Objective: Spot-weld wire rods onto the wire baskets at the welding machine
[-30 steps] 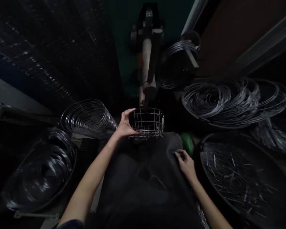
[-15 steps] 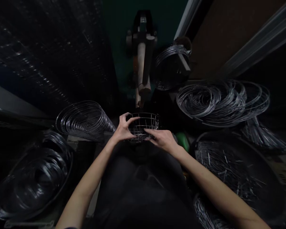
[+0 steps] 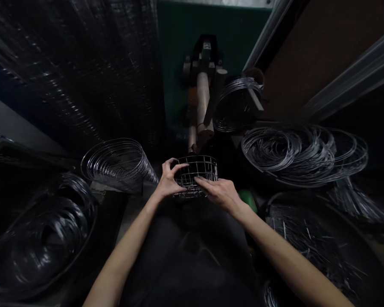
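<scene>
A round wire basket (image 3: 201,165) with a grid of thin metal rods is held between my hands, just in front of the machine's lower end. My left hand (image 3: 170,179) grips its left side, thumb and fingers spread around the wires. On the right, my right hand (image 3: 220,189) has its fingers on the near right wires, with the fingertips reaching inside. Beyond the basket stands a machine arm (image 3: 204,98) with a thick pale cylinder. The basket's underside is dark and hard to make out.
Stacked wire rings (image 3: 118,162) lean at the left, with more shiny rings (image 3: 51,238) in a container nearer me. Wire hoops (image 3: 301,153) lie piled at the right, above a dark tub (image 3: 355,238) of short rods. A green object (image 3: 248,199) sits beside my right wrist.
The view has shifted, so the surroundings sit lower in the picture. My right fingers have shifted slightly on the basket wires; my left hand keeps its grip.
</scene>
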Demonstrator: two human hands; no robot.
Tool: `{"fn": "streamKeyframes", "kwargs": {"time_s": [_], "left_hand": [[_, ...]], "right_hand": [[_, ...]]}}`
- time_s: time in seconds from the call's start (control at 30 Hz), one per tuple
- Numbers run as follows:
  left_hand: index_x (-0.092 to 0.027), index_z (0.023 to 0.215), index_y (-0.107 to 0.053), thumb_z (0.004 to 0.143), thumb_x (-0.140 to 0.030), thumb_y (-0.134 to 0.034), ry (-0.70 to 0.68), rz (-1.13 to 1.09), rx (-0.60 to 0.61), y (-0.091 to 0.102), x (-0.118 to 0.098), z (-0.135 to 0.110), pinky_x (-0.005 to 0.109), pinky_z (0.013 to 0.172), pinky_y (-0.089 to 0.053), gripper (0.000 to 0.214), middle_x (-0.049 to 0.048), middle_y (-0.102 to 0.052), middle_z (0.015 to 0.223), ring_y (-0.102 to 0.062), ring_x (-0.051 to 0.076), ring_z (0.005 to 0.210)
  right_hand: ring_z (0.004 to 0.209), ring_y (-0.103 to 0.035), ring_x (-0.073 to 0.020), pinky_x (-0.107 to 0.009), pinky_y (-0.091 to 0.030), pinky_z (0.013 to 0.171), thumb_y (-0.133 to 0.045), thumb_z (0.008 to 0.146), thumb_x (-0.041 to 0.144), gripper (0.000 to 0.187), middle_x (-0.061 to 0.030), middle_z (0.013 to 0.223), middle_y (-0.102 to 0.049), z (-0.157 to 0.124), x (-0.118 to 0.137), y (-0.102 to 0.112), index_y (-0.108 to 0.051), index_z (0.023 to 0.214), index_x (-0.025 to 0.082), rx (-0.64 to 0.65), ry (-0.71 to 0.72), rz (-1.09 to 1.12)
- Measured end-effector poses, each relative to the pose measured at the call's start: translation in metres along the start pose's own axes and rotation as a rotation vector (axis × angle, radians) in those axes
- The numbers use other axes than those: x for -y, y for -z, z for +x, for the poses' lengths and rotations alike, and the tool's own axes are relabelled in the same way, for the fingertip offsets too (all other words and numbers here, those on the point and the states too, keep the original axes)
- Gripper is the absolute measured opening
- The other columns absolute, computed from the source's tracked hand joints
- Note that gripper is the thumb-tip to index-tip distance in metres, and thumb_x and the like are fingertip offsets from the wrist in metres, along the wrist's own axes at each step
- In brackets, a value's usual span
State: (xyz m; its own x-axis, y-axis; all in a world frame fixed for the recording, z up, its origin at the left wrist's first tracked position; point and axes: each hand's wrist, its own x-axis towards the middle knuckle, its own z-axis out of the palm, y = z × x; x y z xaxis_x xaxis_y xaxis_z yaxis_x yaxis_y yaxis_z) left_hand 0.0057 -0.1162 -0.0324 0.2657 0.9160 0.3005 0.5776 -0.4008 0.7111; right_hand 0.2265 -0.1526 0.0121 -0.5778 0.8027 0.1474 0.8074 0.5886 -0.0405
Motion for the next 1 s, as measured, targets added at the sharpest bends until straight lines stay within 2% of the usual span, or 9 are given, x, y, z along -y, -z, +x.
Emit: {"fn": "streamKeyframes", "kwargs": {"time_s": [0.3,0.53,0.8,1.0], "left_hand": [[-0.031,0.125,-0.056,0.049,-0.032,-0.090,-0.026,-0.007,-0.002,0.003,0.004,0.016,0.054,0.105,-0.038,0.083,0.0089,-0.028,0.131,-0.033,0.034,0.126],[-0.032,0.125,-0.056,0.047,-0.032,-0.091,-0.017,-0.020,0.019,0.005,0.007,0.026,0.054,0.107,-0.037,0.085,0.0084,-0.029,0.131,-0.033,0.034,0.126],[-0.031,0.125,-0.056,0.049,-0.038,-0.091,-0.022,-0.041,0.038,0.008,0.008,0.033,0.051,0.108,-0.036,0.085,0.0082,-0.034,0.126,-0.036,0.031,0.124],[-0.030,0.124,-0.056,0.047,-0.034,-0.091,-0.010,-0.039,0.053,0.009,0.012,0.042,0.049,0.108,-0.035,0.085,0.0072,-0.036,0.123,-0.037,0.030,0.122]], "right_hand": [[0.071,-0.070,-0.0146,-0.025,-0.045,0.058,-0.048,0.093,0.029,0.031,0.0015,0.119,-0.066,0.016,-0.010,0.007,-0.065,0.119,0.031,-0.035,-0.010,0.020],[0.075,-0.070,-0.0150,-0.024,-0.045,0.058,-0.049,0.093,0.032,0.030,0.0018,0.116,-0.067,0.024,-0.016,0.005,-0.065,0.118,0.032,-0.051,-0.027,0.042],[0.079,-0.070,-0.0154,-0.023,-0.044,0.057,-0.051,0.093,0.035,0.029,0.0033,0.113,-0.069,0.030,-0.018,0.010,-0.066,0.117,0.035,-0.029,-0.097,0.083],[0.084,-0.070,-0.0188,-0.026,-0.044,0.057,-0.051,0.093,0.034,0.031,0.0040,0.115,-0.069,0.035,-0.020,0.012,-0.064,0.122,0.036,-0.005,-0.122,0.094]]}}
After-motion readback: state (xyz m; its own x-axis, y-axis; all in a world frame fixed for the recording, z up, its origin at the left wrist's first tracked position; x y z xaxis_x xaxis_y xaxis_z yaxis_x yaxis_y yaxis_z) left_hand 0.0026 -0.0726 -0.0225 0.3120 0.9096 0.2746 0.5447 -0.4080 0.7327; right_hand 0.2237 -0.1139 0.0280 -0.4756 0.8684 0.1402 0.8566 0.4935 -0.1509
